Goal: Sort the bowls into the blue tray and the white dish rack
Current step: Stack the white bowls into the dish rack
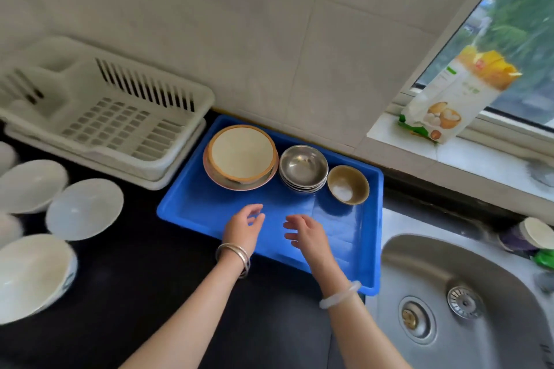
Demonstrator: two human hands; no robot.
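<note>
Left hand (244,226) and right hand (305,235) hover above bare front of blue tray (192,207).

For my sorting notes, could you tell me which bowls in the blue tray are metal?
The shiny grey stack in the middle, between the cream orange-rimmed bowl and the small brown bowl.

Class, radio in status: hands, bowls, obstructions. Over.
Left hand, right hand open, holding nothing, above blue tray. Tray holds cream bowl, steel bowls, brown bowl; white bowls sit on counter. Nothing blocking.
</note>
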